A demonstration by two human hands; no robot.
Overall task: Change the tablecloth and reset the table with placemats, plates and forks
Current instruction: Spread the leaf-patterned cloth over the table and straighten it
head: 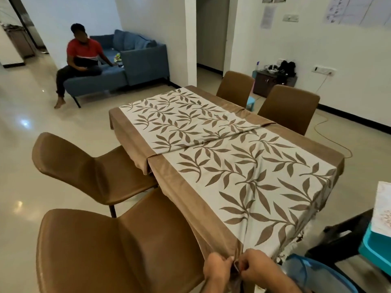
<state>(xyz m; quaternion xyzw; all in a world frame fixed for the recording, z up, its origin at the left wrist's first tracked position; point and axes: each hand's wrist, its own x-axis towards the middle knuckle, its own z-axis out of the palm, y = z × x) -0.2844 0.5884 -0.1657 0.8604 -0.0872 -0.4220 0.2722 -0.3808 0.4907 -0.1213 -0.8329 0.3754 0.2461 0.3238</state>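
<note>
A cream tablecloth with brown leaf print and a brown border covers the dining table. Its far half is folded back over itself, making a crease across the middle. At the near corner the cloth is bunched together. My left hand and my right hand both pinch that gathered corner at the bottom of the view, close together. No placemats, plates or forks are in sight.
Two brown chairs stand along the table's left side, two more at the far right. A person sits on a blue sofa at the back left. A dark stool with teal trays stands at the right. A cable runs across the floor.
</note>
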